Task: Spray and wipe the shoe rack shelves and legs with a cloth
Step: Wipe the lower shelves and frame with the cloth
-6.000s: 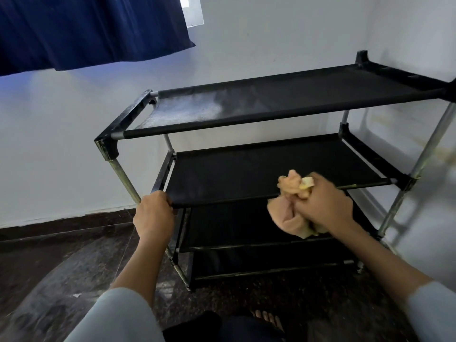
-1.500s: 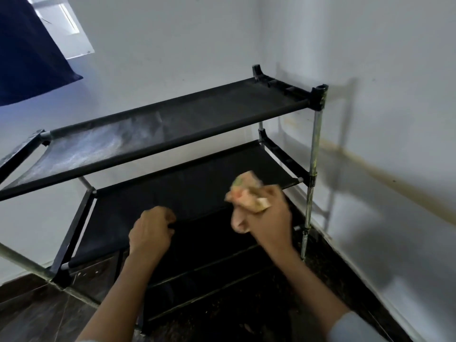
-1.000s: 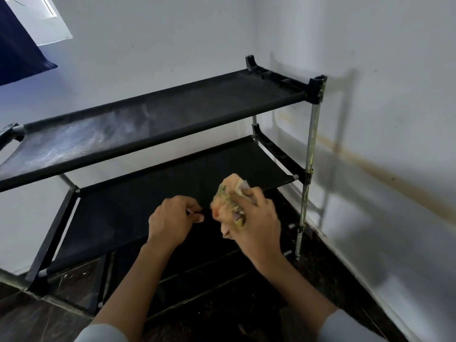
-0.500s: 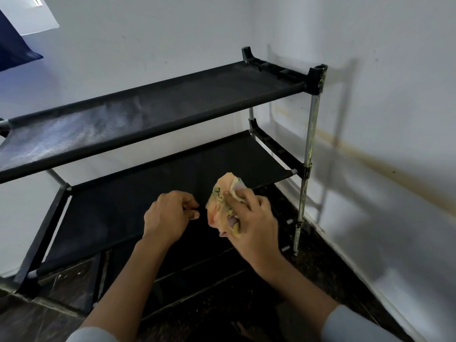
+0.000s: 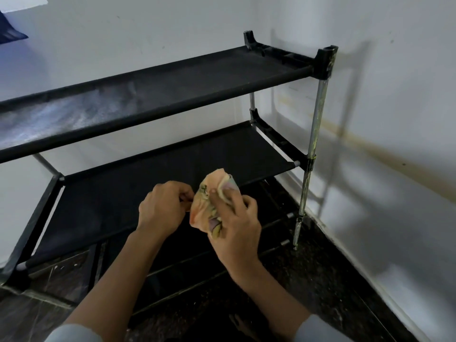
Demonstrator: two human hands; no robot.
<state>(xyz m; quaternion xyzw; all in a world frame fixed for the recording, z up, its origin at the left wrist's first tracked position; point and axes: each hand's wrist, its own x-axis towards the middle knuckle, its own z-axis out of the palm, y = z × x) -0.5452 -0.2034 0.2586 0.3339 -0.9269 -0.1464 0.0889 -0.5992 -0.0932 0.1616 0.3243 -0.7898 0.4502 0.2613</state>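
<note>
Shoe rack (image 5: 172,77): left end of top shelf (image 5: 61,119) cut off by frame edge; left legs mostly out of view. Lower shelves (image 5: 197,262) dark, partly hidden behind both forearms; count unclear. Cloth (image 5: 209,206): bunched, much of it covered by right hand (image 5: 237,230); pattern too crumpled to read. Left hand (image 5: 160,208): fingers curled inward, tips hidden; contact with cloth cannot tell. Curtain (image 5: 9,33): only corner visible at upper left. Foot (image 5: 243,327) near bottom edge, dim and blurred.

White walls (image 5: 394,70) meet a dark speckled floor (image 5: 320,280); a navy curtain (image 5: 9,33) hangs top left
</note>
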